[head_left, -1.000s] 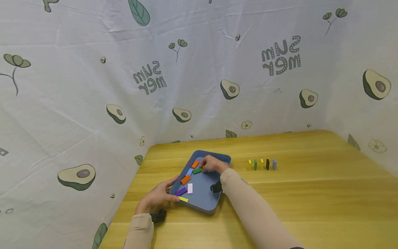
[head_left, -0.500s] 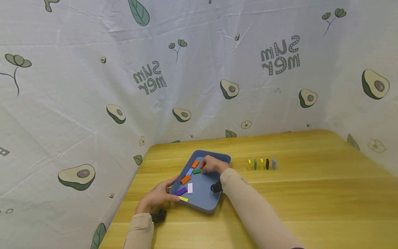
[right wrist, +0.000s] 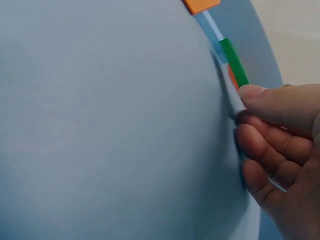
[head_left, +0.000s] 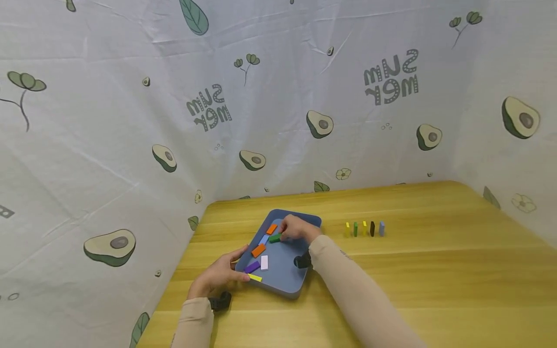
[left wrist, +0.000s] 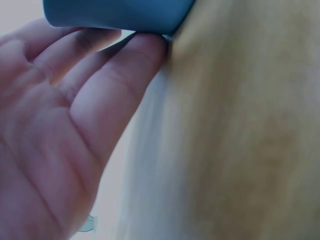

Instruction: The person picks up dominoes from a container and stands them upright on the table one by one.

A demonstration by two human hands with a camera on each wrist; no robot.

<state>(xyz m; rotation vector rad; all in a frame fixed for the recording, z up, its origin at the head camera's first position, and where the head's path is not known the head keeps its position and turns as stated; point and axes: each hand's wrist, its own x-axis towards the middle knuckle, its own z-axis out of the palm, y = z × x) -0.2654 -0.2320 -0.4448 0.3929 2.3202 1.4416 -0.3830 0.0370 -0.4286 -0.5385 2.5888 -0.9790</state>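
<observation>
In the head view, my right hand (head_left: pixel 295 228) reaches into a blue-grey tray (head_left: pixel 285 291) and pinches a green domino block (head_left: pixel 275 238) by its end. The right wrist view shows the thumb on the green block's end, with the other fingers curled beneath. My left hand (head_left: pixel 222 274) holds the tray's near left corner, thumb at the front edge and fingers along the left side. Lying in the tray are orange blocks (head_left: pixel 258 250), a light blue block (head_left: pixel 264 239), a white block (head_left: pixel 264 263), a purple block (head_left: pixel 252 267) and a yellow block (head_left: pixel 255 278).
Right of the tray, several blocks stand upright in a spaced row on the wooden table (head_left: pixel 417 270), from a yellow block (head_left: pixel 347 229) to a blue block (head_left: pixel 381 228). A printed cloth (head_left: pixel 278 106) hangs behind the table and along its sides.
The head view has shifted slightly. My right hand's grip on the green block's end looks a little raised at that end; the left hand stays at the tray corner.
</observation>
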